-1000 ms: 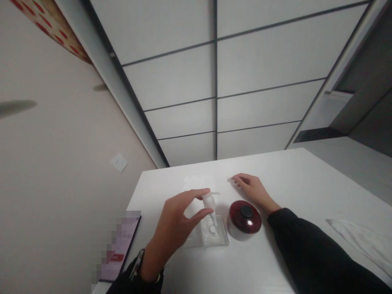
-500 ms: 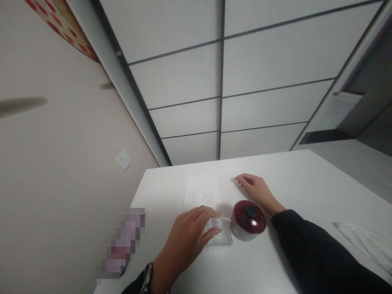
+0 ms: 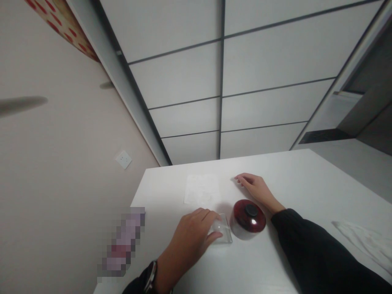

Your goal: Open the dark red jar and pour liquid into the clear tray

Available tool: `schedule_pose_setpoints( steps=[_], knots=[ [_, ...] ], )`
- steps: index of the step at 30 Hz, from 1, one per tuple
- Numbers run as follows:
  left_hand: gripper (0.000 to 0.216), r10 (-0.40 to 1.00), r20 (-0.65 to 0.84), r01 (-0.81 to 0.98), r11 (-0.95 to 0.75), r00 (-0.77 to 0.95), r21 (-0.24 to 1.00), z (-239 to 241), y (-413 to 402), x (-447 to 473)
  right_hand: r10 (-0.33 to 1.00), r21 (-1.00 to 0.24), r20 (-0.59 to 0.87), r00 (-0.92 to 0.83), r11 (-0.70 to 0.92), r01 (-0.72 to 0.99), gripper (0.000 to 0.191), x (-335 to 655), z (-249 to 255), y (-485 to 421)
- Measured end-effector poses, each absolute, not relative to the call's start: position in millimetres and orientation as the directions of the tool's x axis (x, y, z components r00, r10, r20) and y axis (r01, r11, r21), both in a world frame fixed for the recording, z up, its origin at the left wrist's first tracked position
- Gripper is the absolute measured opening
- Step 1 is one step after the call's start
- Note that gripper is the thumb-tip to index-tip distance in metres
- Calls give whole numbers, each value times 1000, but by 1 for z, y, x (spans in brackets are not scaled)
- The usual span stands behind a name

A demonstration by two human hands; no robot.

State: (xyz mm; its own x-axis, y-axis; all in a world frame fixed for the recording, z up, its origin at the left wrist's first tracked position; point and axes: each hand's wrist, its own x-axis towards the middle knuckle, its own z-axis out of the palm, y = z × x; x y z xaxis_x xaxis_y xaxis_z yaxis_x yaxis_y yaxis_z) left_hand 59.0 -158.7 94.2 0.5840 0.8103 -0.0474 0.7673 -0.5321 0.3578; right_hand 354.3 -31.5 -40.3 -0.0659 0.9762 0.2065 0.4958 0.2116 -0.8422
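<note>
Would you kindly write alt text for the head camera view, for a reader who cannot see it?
A person's left hand covers a clear plastic bottle on a white table, beside a dark red round jar. The right hand rests flat on the table behind the jar, near a sheet of paper.

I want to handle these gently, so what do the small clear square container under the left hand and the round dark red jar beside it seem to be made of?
The small clear square container looks like transparent glass or acrylic: the white table shows through it. The round dark red jar looks glossy, lacquered or plastic, with bright reflections and a black knob; which one is unclear.
</note>
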Motion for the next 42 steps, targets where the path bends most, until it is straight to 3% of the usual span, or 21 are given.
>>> schedule_pose_setpoints(
  steps=[4, 10, 13, 18, 22, 27, 31, 35, 37, 40, 42],
  knots=[
    [28, 761, -83, 733, -581, 644, 354, 102, -161, 59, 976, -842, 204, -70, 212, 496, 44, 355, -41, -31],
    [47, 781, -108, 757, -547, 615, 359, 105, -159, 62, 976, -834, 203, -72, 211, 510, 40, 355, -43, -30],
    [45, 774, -106, 755, -564, 625, 335, 101, -159, 61, 977, -830, 202, -74, 211, 516, 38, 355, -43, -30],
    [77, 698, 14, 649, -672, 716, 357, 98, -165, 55, 978, -827, 194, -75, 204, 524, 36, 357, -45, -28],
    [103, 758, -4, 716, -615, 653, 330, 97, -165, 61, 980, -826, 186, -71, 195, 528, 35, 357, -47, -28],
    [74, 763, -40, 737, -607, 645, 298, 96, -164, 64, 980, -823, 190, -66, 196, 533, 32, 357, -46, -28],
    [87, 717, 45, 662, -664, 695, 349, 97, -163, 62, 978, -822, 199, -65, 203, 532, 31, 356, -45, -29],
    [81, 789, -55, 765, -573, 612, 293, 99, -161, 61, 979, -819, 195, -65, 199, 538, 30, 356, -45, -29],
    [81, 754, -62, 735, -613, 654, 290, 101, -161, 59, 979, -818, 192, -66, 197, 540, 29, 356, -45, -29],
    [97, 698, 8, 657, -677, 716, 333, 103, -160, 56, 980, -819, 188, -66, 194, 539, 28, 355, -45, -29],
    [105, 736, 21, 689, -643, 677, 334, 105, -158, 58, 980, -820, 187, -67, 193, 538, 29, 355, -44, -29]
  ],
)
